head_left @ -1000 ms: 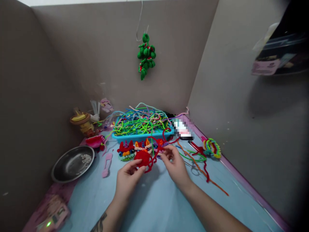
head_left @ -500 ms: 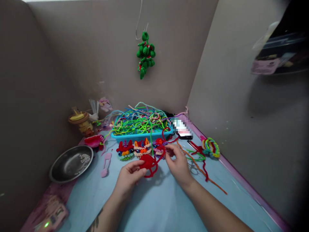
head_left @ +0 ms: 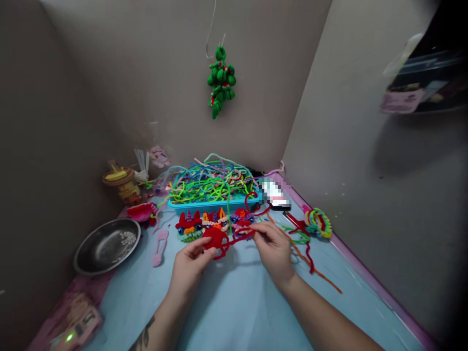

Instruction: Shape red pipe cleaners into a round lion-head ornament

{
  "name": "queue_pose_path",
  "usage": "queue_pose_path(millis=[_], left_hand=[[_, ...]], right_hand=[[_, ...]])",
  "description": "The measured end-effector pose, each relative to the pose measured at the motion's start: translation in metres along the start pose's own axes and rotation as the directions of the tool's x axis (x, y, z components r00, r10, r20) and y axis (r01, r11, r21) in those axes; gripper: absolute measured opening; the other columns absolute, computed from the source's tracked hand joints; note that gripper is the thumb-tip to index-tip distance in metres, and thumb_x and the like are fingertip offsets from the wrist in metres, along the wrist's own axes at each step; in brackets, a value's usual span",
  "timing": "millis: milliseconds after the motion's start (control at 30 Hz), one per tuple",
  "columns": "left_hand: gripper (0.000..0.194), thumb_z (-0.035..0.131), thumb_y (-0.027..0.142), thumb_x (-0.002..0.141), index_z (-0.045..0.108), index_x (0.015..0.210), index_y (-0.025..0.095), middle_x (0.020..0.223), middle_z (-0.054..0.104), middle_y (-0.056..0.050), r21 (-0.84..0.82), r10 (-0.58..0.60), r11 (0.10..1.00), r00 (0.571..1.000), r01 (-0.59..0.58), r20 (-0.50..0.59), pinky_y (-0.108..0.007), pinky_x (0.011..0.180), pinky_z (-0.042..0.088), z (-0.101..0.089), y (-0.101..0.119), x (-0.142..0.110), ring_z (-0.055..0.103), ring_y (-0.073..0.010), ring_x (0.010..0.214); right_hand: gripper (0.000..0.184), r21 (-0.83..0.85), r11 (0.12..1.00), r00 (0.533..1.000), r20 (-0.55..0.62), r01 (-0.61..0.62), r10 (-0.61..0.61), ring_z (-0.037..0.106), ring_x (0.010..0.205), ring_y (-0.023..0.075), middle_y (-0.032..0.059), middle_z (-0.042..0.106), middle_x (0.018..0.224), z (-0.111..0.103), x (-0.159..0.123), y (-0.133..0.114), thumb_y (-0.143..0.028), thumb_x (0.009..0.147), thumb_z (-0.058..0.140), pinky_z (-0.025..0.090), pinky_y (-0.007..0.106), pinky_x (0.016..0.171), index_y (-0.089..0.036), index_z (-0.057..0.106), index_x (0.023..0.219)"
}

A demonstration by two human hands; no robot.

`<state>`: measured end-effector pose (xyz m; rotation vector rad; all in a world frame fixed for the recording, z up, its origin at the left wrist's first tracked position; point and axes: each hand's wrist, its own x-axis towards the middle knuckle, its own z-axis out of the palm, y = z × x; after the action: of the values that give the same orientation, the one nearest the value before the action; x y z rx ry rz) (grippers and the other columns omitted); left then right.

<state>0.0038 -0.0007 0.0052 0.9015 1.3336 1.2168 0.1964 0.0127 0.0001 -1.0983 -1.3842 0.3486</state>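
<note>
A round red crocheted piece is pinched between the thumb and fingers of my left hand, above the middle of the table. Red yarn runs from it to my right hand, whose thumb and fingertips are closed on the strand. Some of the strand hangs in loops beneath the piece. Just behind my hands sit three small crocheted figures: one red-topped, one orange and cream and one red and purple.
A blue tray heaped with many-coloured yarn ends stands at the back. To the left are a metal bowl with small white bits and a pink clip. A phone, an orange strand and a yarn bundle lie right.
My left hand has shifted slightly left with the red piece. My right hand has moved slightly right and down, so the red strand between them is straighter.
</note>
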Motion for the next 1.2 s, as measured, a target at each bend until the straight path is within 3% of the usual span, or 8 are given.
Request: queue_pose_path(millis=[233, 367, 500, 633, 767, 867, 1033, 1200], left_hand=[[0.053, 0.080, 0.036, 0.050, 0.067, 0.095, 0.010, 0.067, 0.070, -0.005, -0.002, -0.004, 1.000, 0.999, 0.004, -0.039, -0.019, 0.039, 0.031, 0.000, 0.002, -0.001, 0.051, -0.0092, 0.044], [0.051, 0.080, 0.035, 0.049, 0.068, 0.093, 0.011, 0.069, 0.071, -0.006, -0.009, -0.021, 1.000, 1.000, 0.021, -0.004, -0.019, 0.042, 0.036, 0.001, 0.000, -0.001, 0.056, -0.0117, 0.048], [0.048, 0.082, 0.032, 0.046, 0.068, 0.087, 0.012, 0.077, 0.072, -0.008, -0.060, -0.026, 0.998, 0.999, 0.028, 0.045, -0.023, 0.054, 0.046, 0.001, -0.002, -0.001, 0.064, -0.0176, 0.064], [0.048, 0.082, 0.032, 0.048, 0.068, 0.089, 0.012, 0.075, 0.072, -0.008, -0.058, -0.047, 0.997, 0.995, 0.052, 0.092, -0.024, 0.054, 0.046, 0.001, -0.006, 0.001, 0.063, -0.0175, 0.062], [0.044, 0.082, 0.029, 0.048, 0.068, 0.087, 0.013, 0.078, 0.073, -0.007, -0.096, -0.031, 0.994, 0.992, 0.043, 0.123, -0.025, 0.062, 0.048, 0.000, -0.008, 0.001, 0.064, -0.0179, 0.068], [0.045, 0.082, 0.031, 0.050, 0.068, 0.089, 0.013, 0.077, 0.073, -0.007, -0.052, -0.043, 0.997, 0.991, 0.050, 0.125, -0.023, 0.054, 0.046, 0.000, -0.009, 0.001, 0.063, -0.0167, 0.062], [0.045, 0.081, 0.030, 0.050, 0.069, 0.090, 0.013, 0.080, 0.073, -0.008, -0.084, -0.011, 0.996, 0.991, 0.023, 0.136, -0.026, 0.062, 0.049, 0.000, -0.009, 0.001, 0.065, -0.0182, 0.068], [0.044, 0.081, 0.029, 0.052, 0.068, 0.091, 0.013, 0.086, 0.073, -0.009, -0.086, 0.013, 0.996, 0.991, -0.001, 0.136, -0.026, 0.062, 0.049, 0.001, -0.006, 0.000, 0.065, -0.0187, 0.071]], right_hand=[[0.010, 0.123, 0.991, 0.997, 0.058, -0.048, 0.041, 0.061, 0.077, 0.0178, 0.0038, 0.066, 0.079, 0.003, -0.007, -0.007, -0.020, 0.078, 0.059, 0.049, 0.032, 0.068, -0.023, 0.068, 0.078], [0.007, 0.240, 0.952, 0.981, 0.087, -0.189, 0.173, 0.059, 0.073, 0.0158, 0.0029, 0.065, 0.077, 0.009, -0.009, -0.001, -0.021, 0.076, 0.060, 0.048, 0.029, 0.065, -0.022, 0.067, 0.077], [0.007, 0.383, 0.818, 0.903, 0.210, -0.429, 0.375, 0.055, 0.060, 0.0128, -0.0002, 0.061, 0.065, 0.019, -0.015, 0.007, -0.024, 0.071, 0.065, 0.044, 0.025, 0.056, -0.019, 0.066, 0.076], [0.011, 0.495, 0.650, 0.815, 0.291, -0.576, 0.500, 0.051, 0.053, 0.0111, -0.0021, 0.058, 0.057, 0.024, -0.015, 0.008, -0.027, 0.066, 0.068, 0.041, 0.023, 0.052, -0.018, 0.064, 0.071], [0.010, 0.499, 0.698, 0.852, 0.207, -0.514, 0.480, 0.050, 0.054, 0.0108, -0.0024, 0.057, 0.056, 0.022, -0.012, 0.009, -0.026, 0.067, 0.068, 0.041, 0.023, 0.053, -0.017, 0.064, 0.070], [0.009, 0.456, 0.746, 0.874, 0.221, -0.486, 0.434, 0.051, 0.055, 0.0113, -0.0023, 0.057, 0.056, 0.021, -0.013, 0.010, -0.025, 0.068, 0.068, 0.041, 0.023, 0.053, -0.018, 0.065, 0.072], [0.017, 0.451, 0.672, 0.809, 0.352, -0.587, 0.470, 0.051, 0.050, 0.0107, -0.0010, 0.059, 0.060, 0.025, -0.019, 0.006, -0.032, 0.065, 0.071, 0.042, 0.023, 0.047, -0.017, 0.064, 0.072], [0.022, 0.410, 0.632, 0.750, 0.427, -0.658, 0.505, 0.047, 0.041, 0.0091, -0.0041, 0.053, 0.049, 0.027, -0.023, -0.002, -0.035, 0.065, 0.071, 0.034, 0.019, 0.038, -0.017, 0.062, 0.073]])
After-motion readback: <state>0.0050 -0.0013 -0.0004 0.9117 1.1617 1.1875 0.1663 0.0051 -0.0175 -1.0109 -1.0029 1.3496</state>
